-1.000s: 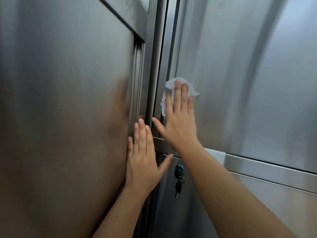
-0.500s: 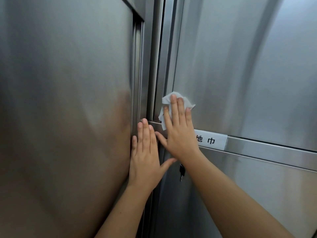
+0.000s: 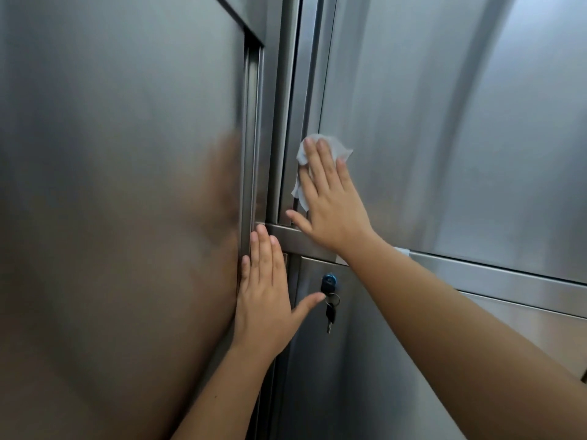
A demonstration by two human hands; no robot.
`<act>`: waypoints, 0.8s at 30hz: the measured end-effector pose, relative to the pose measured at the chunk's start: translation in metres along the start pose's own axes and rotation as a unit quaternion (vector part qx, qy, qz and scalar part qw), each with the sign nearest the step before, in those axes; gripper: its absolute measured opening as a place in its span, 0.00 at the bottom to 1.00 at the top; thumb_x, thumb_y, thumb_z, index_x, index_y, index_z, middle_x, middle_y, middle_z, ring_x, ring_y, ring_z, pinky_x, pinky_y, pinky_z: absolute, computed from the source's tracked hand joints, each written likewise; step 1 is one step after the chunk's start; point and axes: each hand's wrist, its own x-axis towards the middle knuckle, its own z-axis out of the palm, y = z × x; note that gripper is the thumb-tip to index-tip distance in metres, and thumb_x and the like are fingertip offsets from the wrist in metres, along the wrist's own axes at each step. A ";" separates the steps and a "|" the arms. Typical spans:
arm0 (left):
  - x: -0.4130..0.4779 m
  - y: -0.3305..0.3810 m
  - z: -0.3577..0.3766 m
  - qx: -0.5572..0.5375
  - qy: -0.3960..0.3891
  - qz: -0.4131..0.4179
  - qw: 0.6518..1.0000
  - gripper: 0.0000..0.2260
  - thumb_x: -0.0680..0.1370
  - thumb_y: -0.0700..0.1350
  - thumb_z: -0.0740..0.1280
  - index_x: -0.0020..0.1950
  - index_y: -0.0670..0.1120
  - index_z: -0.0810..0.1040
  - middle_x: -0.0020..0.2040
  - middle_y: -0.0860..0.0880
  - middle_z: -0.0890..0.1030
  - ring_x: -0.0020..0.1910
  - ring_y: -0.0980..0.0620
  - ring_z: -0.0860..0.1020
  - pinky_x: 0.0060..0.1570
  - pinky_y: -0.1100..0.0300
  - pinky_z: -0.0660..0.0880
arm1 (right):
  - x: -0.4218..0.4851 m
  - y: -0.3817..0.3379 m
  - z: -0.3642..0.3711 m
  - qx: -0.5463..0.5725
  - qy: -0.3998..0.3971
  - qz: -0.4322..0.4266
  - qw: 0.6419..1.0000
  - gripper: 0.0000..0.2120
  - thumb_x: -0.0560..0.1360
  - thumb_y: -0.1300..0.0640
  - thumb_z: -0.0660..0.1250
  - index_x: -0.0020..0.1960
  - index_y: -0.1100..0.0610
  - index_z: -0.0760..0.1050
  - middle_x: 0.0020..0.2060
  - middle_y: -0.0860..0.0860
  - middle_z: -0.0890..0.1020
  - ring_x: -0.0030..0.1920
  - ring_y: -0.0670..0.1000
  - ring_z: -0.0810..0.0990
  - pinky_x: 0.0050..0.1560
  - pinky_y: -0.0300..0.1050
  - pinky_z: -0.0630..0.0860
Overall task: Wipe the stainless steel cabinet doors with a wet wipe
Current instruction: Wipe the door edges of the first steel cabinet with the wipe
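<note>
Two bare hands are seen laid flat against brushed stainless steel cabinet fronts; the right hand [image 3: 330, 204], at the centre of the frame, is spread with straight fingers and presses a crumpled white wet wipe [image 3: 338, 148] against the left edge of the tall upper right steel door [image 3: 444, 138]; the wipe is held under the fingers only, its edges showing above and to the left of them; the thumb is stretched out over the horizontal steel rail [image 3: 492, 277] below that door. The left hand [image 3: 265, 300], lower centre, is laid open with fingers together on the vertical steel frame strip [image 3: 251, 138] beside the large left steel door [image 3: 111, 185]; its thumb is extended toward a blue-capped key [image 3: 327, 278] set in the lock of the lower right steel door [image 3: 333, 382], from which a small dark key [image 3: 330, 314] is hung.
</note>
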 end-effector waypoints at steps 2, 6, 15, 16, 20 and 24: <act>0.000 0.000 -0.002 -0.021 -0.002 0.000 1.000 0.44 0.73 0.69 0.47 0.73 0.33 0.51 0.74 0.35 0.50 0.73 0.37 0.51 0.66 0.40 0.50 | -0.009 -0.004 0.005 0.015 -0.008 -0.002 1.000 0.37 0.78 0.37 0.43 0.76 0.62 0.44 0.73 0.61 0.34 0.73 0.61 0.33 0.71 0.55 0.34; -0.001 0.001 -0.006 -0.045 -0.012 -0.003 0.999 0.43 0.74 0.69 0.47 0.74 0.35 0.48 0.75 0.37 0.47 0.74 0.39 0.47 0.68 0.43 0.45 | -0.043 -0.021 0.019 0.026 -0.029 -0.035 0.999 0.36 0.78 0.37 0.48 0.76 0.61 0.49 0.71 0.61 0.35 0.71 0.61 0.32 0.70 0.55 0.34; -0.001 0.001 -0.004 -0.039 -0.019 -0.010 0.999 0.42 0.74 0.69 0.45 0.74 0.36 0.48 0.75 0.38 0.46 0.74 0.39 0.48 0.68 0.43 0.46 | -0.004 0.014 -0.005 -0.043 -0.010 -0.061 0.997 0.36 0.77 0.37 0.42 0.75 0.61 0.55 0.75 0.60 0.45 0.75 0.60 0.43 0.72 0.56 0.43; -0.001 0.001 -0.004 -0.030 -0.017 -0.011 0.999 0.42 0.75 0.68 0.46 0.74 0.35 0.50 0.75 0.37 0.48 0.73 0.38 0.50 0.67 0.41 0.48 | 0.003 0.014 -0.009 -0.032 -0.011 -0.039 0.999 0.37 0.76 0.37 0.41 0.75 0.62 0.55 0.75 0.59 0.45 0.75 0.59 0.42 0.72 0.56 0.41; -0.001 0.001 -0.006 -0.029 -0.004 -0.010 1.000 0.40 0.76 0.67 0.44 0.73 0.34 0.54 0.74 0.36 0.52 0.72 0.37 0.55 0.66 0.40 0.53 | -0.009 -0.001 -0.001 -0.003 -0.032 -0.015 0.999 0.37 0.76 0.36 0.42 0.75 0.61 0.52 0.75 0.58 0.42 0.74 0.59 0.38 0.71 0.57 0.35; -0.001 0.003 -0.009 -0.056 0.007 -0.005 0.998 0.39 0.77 0.66 0.43 0.72 0.34 0.56 0.74 0.37 0.54 0.72 0.37 0.55 0.72 0.51 0.47 | -0.043 -0.013 0.014 -0.078 -0.042 -0.070 0.994 0.37 0.75 0.34 0.48 0.73 0.59 0.61 0.75 0.59 0.53 0.75 0.59 0.49 0.71 0.59 0.48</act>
